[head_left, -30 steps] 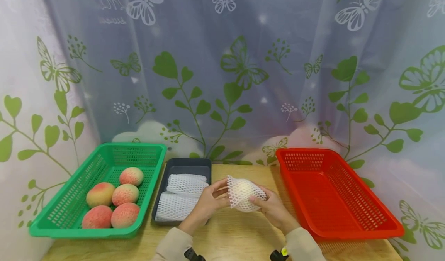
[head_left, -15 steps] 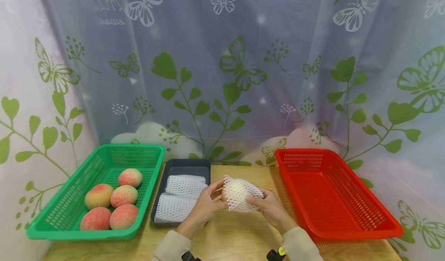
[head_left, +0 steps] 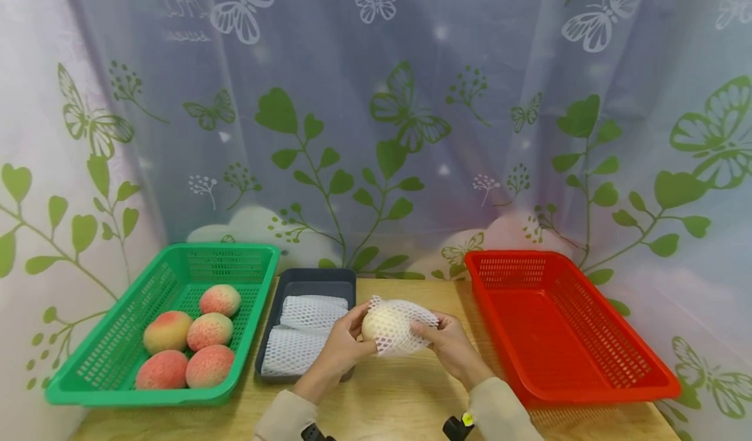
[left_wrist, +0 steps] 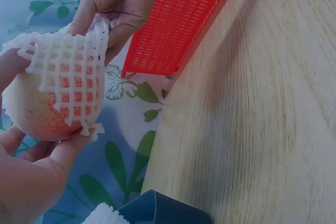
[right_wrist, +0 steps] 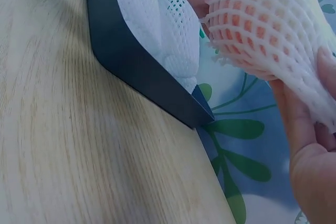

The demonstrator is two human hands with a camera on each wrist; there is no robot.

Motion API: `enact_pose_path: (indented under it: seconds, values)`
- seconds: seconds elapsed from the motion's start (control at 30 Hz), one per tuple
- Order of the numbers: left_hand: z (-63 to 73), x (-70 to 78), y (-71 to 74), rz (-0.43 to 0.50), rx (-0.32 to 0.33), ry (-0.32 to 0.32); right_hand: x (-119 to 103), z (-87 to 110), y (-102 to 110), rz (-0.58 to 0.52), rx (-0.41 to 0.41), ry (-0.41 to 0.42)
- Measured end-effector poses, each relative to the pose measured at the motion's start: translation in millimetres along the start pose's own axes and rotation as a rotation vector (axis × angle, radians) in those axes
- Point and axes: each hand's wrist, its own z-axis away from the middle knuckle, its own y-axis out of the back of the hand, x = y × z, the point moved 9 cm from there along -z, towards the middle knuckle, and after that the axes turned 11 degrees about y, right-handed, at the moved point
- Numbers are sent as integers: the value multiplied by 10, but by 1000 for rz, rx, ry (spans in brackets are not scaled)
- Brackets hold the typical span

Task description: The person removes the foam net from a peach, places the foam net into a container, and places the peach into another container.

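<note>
A pale peach with red speckles (left_wrist: pixel 39 111) sits partly inside a white foam net sleeve (head_left: pixel 402 330), held above the table between both hands. My left hand (head_left: pixel 343 346) grips the peach at its bare left end, thumb below and fingers around the far side. At the other end, my right hand (head_left: pixel 449 346) pinches the gathered end of the foam net, as the left wrist view also shows. The net covers the right part of the peach. Some fingers behind the fruit are hidden in the head view.
At left a green basket (head_left: pixel 267 297) holds several peaches (head_left: pixel 211 366). Beside it a dark grey tray (head_left: pixel 317 278) contains flat white foam nets (head_left: pixel 299 349). A red basket (head_left: pixel 546 317) stands at right on the wooden table (head_left: pixel 405 402). A printed curtain (head_left: pixel 329 56) hangs behind.
Both hands have shifted slightly left with the peach. More of the peach's left end now shows bare outside the net, and the net's right end is drawn narrower.
</note>
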Motion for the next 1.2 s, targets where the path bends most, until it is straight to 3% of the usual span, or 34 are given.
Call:
enact_pose_path:
  seconds: [0.33, 0.6, 0.97, 1.2]
  values:
    - [6, 38, 169, 8, 44, 46, -38, -68, -36, 18, 19, 13]
    - [18, 202, 428, 2, 108, 65, -122, -185, -13, 70, 77, 21]
    - [105, 532, 1043, -91, 212, 84, -142, -420, 1, 78, 209, 23]
    - [191, 736, 1562, -202, 261, 136, -180, -613, -135, 80, 241, 17]
